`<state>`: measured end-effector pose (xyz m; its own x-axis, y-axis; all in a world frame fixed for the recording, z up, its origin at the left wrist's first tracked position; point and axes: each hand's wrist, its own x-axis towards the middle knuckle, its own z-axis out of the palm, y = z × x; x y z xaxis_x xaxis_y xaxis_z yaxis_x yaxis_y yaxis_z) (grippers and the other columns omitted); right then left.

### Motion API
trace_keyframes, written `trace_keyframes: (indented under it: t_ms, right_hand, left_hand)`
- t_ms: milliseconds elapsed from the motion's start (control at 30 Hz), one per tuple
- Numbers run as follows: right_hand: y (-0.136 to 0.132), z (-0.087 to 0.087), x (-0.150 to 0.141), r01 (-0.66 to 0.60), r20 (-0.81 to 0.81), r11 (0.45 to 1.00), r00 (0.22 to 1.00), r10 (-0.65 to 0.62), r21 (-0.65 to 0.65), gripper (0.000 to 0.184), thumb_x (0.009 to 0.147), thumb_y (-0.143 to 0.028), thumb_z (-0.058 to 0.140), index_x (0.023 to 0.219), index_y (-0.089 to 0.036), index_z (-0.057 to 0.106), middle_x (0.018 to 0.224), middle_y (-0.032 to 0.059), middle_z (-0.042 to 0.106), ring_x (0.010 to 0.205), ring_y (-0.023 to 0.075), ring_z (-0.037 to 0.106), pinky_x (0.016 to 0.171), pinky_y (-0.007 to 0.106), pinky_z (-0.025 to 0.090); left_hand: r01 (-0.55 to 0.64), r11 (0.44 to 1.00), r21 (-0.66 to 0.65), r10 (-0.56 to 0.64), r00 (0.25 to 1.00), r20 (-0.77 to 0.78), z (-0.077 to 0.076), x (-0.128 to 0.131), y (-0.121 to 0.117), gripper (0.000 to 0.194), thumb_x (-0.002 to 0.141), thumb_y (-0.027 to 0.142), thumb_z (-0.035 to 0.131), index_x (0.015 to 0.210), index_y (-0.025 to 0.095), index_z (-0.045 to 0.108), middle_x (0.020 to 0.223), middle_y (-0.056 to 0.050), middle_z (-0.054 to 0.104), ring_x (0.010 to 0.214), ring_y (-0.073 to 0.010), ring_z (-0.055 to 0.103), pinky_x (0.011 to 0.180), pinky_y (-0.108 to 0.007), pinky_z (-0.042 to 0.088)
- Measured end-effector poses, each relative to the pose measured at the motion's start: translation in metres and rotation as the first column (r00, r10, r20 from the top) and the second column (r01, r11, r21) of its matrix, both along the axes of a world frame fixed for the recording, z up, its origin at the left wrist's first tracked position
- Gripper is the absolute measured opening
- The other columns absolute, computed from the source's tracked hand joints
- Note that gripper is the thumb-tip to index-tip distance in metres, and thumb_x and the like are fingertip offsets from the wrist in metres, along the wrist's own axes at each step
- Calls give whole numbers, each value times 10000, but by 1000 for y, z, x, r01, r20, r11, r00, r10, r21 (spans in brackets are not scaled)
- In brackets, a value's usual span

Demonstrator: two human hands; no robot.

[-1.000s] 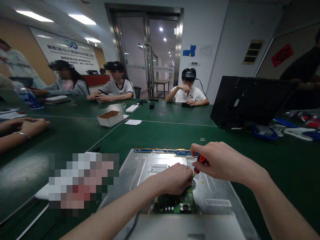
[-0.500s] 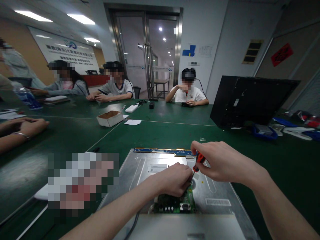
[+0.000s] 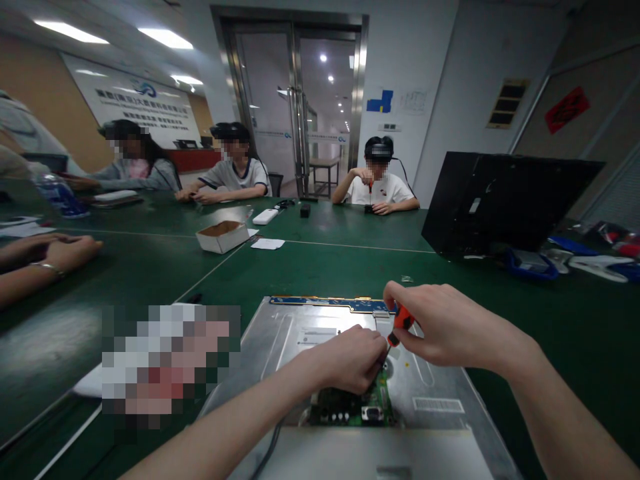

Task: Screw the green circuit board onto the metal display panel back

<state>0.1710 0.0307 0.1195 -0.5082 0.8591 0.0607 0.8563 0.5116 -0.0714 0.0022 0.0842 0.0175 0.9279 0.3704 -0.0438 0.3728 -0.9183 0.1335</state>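
A screwdriver [image 3: 403,320] with a red and black handle is gripped in the fingers of my right hand [image 3: 440,323]. Its shaft slants down and left to the green circuit board [image 3: 373,400]. My left hand [image 3: 353,357] is closed beside the shaft, over the board's upper part; what its fingers hold, if anything, is hidden. The board sits on the metal back of a flat display panel [image 3: 445,427], which lies on the green table. Along the panel's far edge runs a narrow blue circuit strip [image 3: 320,303]. My left forearm covers part of the panel.
A black monitor [image 3: 505,200] stands at right, near a blue tray [image 3: 533,263]. An open cardboard box [image 3: 223,238] and paper [image 3: 269,244] lie ahead. A cable [image 3: 267,453] crosses the panel's near left. Another person's hands [image 3: 70,253] rest at left; several people sit across the table [image 3: 350,263].
The screwdriver handle has turned slightly in my right hand, showing more red. My left hand stays in nearly the same place. The whole view has shifted a little.
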Motion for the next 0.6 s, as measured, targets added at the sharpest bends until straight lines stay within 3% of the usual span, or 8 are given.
trace_keyframes:
  t_ms: [167,333,433,600]
  right_hand:
    - [3,-1,0,45,10,999,999,-45,4,241,862,-445,590,978,-238,544,750,1,671,645,183,603,520,263,294]
    - [4,-2,2,46,34,998,998,-47,40,79,860,-295,557,918,-241,551,701,-11,647,613,171,575,518,265,270]
    - [1,-1,2,16,19,1000,1000,-16,10,122,804,-219,585,911,-226,526,750,-9,658,640,159,579,529,261,278]
    - [1,0,2,21,25,1000,999,-20,-8,188,842,-378,610,952,-237,552,769,1,669,669,180,598,530,264,280]
  left_hand:
    - [-14,1000,-15,14,1000,-17,2,-1,-1,132,715,139,594,837,159,546,823,-80,653,641,-214,590,534,-299,380]
    - [-6,1000,-15,6,1000,24,-2,-1,0,135,747,159,587,872,161,537,843,-87,659,693,-237,616,572,-313,412]
    - [0,1000,5,0,1000,24,-4,-1,1,67,764,162,573,819,167,534,802,-75,657,672,-235,617,558,-312,407]
    - [5,1000,8,-5,1000,21,-4,-2,2,74,765,169,581,824,174,535,818,-74,664,680,-240,630,565,-312,415]
